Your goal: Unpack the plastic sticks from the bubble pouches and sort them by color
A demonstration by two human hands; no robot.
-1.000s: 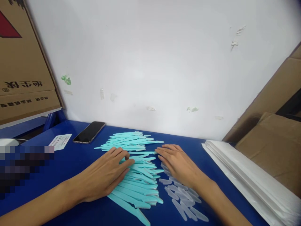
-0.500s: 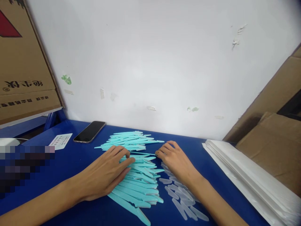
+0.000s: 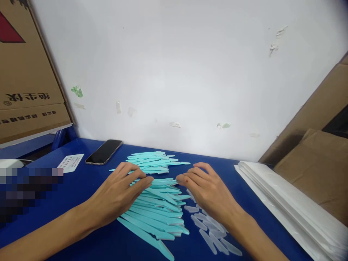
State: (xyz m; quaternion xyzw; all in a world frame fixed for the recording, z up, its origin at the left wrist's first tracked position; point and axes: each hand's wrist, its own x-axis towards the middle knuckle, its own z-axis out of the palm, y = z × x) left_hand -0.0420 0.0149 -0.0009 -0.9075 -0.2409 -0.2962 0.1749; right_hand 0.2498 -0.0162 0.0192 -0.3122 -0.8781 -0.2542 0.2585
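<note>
Turquoise eyebrow razors (image 3: 160, 212) lie fanned in a near pile, their blade ends toward the right. My left hand (image 3: 122, 186) rests over the left side of this pile, thumb and fingers drawn together at one end of a top razor (image 3: 164, 180). At that razor's other end, the fingertips of my right hand (image 3: 203, 183) are pinched. Both gripped ends are hidden by my fingers. Just behind is a second pile of turquoise razors (image 3: 152, 159). Clear plastic blade caps (image 3: 214, 232) are scattered below and partly under my right hand.
A phone (image 3: 104, 152) and a printed card (image 3: 71, 162) lie on the blue table (image 3: 89, 203) at left. Folded white packaging (image 3: 282, 206) lines the right edge. Cardboard boxes (image 3: 29, 72) stand at both sides, and a white wall (image 3: 190, 72) rises behind.
My left hand has shifted slightly left and up. My right fingers have moved a little left. The thin razor between my hands now sits against the top of the near pile.
</note>
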